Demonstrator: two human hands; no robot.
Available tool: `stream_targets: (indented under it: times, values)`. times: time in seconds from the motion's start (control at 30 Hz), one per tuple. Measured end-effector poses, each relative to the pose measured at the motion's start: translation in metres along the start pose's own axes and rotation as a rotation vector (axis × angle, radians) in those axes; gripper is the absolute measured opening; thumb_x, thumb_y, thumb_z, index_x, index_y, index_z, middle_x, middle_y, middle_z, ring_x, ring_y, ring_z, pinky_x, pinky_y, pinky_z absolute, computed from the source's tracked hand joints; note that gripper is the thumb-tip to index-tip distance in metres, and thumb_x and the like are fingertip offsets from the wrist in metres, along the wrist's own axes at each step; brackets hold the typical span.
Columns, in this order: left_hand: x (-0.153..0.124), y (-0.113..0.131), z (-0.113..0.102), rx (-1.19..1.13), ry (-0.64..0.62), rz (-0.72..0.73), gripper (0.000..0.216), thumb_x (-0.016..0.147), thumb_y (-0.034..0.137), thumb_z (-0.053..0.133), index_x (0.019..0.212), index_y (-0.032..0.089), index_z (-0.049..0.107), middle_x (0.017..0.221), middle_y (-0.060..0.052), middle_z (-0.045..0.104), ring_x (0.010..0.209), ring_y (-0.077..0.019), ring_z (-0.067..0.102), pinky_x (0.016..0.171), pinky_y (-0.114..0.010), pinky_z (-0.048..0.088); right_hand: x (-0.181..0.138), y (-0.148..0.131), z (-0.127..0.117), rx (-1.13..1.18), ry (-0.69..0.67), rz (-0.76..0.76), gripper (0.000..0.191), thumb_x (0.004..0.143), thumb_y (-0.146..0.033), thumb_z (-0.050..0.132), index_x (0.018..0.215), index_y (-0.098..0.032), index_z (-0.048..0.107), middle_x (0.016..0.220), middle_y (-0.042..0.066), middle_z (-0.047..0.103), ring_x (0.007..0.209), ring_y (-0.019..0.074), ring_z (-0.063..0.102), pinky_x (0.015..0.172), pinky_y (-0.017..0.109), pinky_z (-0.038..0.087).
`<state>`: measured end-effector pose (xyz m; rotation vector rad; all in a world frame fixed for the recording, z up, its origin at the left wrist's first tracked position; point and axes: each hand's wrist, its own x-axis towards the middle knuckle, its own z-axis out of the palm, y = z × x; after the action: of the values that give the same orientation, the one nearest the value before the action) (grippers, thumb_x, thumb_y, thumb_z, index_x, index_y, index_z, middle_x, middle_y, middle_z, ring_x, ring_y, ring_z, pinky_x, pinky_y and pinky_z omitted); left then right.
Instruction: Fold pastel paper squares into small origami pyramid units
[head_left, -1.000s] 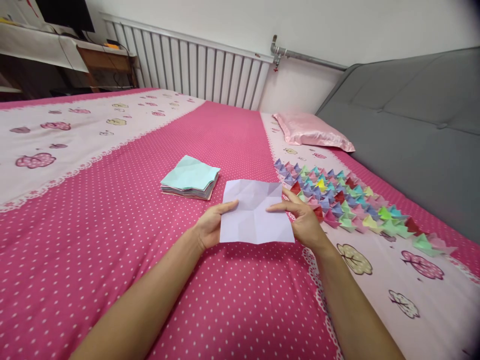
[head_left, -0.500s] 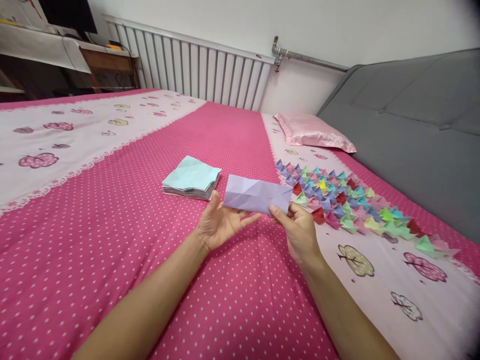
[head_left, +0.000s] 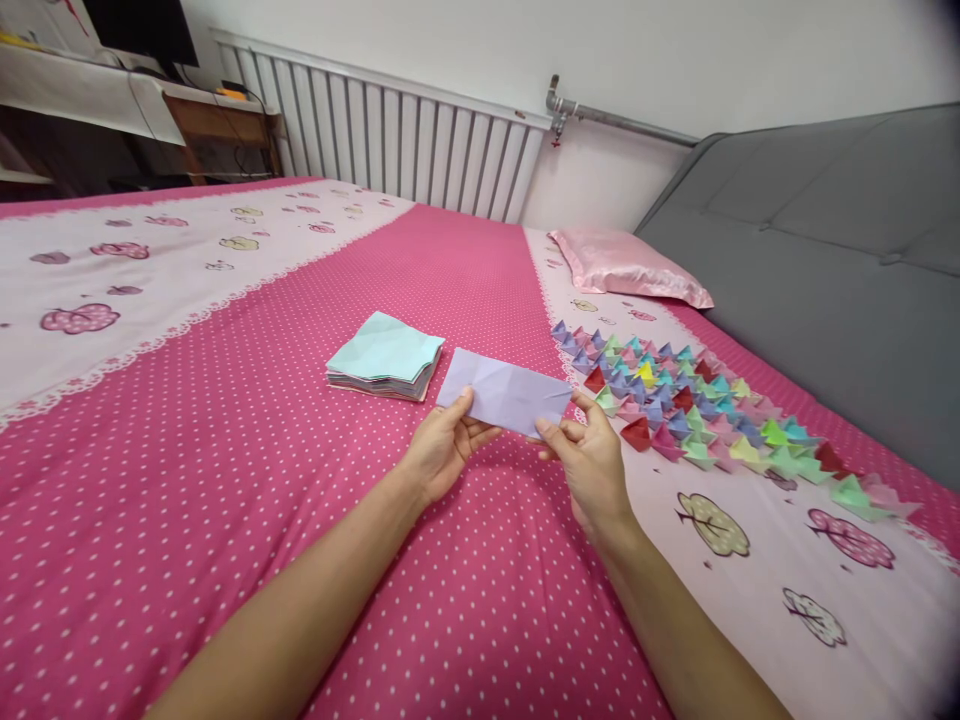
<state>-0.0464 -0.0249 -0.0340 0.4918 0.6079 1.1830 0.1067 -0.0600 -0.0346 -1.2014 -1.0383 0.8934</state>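
A sheet of purple paper, folded into a long rectangle with crease marks, is held up above the bed between both hands. My left hand pinches its lower left end, thumb on top and fingers beneath. At the other end, my right hand grips the lower right corner between thumb and fingers. Just beyond my left hand lies a stack of square paper, light blue on top. To the right of my right hand stand rows of small folded paper boats in many colours.
The bed's pink dotted sheet spreads under everything. A pink pillow lies at the back right, against the grey headboard. Behind the bed are a white radiator and a desk with a monitor.
My left hand has closed its thumb onto the paper, where before its fingers were spread beneath it. The purple paper has shifted slightly left and tilted, its face now flatter.
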Motion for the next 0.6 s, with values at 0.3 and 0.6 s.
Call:
stream_targets:
  times: [0.3,0.6]
  values:
    - [-0.004,-0.013,0.004,0.015,-0.090,0.089,0.016,0.082,0.024,0.058,0.092,0.013,0.065,0.095,-0.007,0.071,0.086,-0.0159,0.066,0.086,-0.027,0.050,-0.016,-0.003,0.012,-0.087,-0.113,-0.061,0.076,0.081,-0.029,0.054,0.144,-0.023,0.012,0.065,-0.002,0.064,0.056,0.0148,0.063,0.054,0.027,0.053]
    - [0.000,0.001,0.000,-0.007,0.049,0.014,0.013,0.080,0.010,0.056,0.090,0.011,0.064,0.088,-0.005,0.070,0.073,-0.0125,0.065,0.070,-0.022,0.054,-0.002,-0.005,-0.007,-0.517,-0.573,-0.413,0.057,0.071,-0.007,0.049,0.123,-0.031,0.055,0.093,-0.001,0.070,0.075,0.0160,0.065,0.073,0.032,0.054]
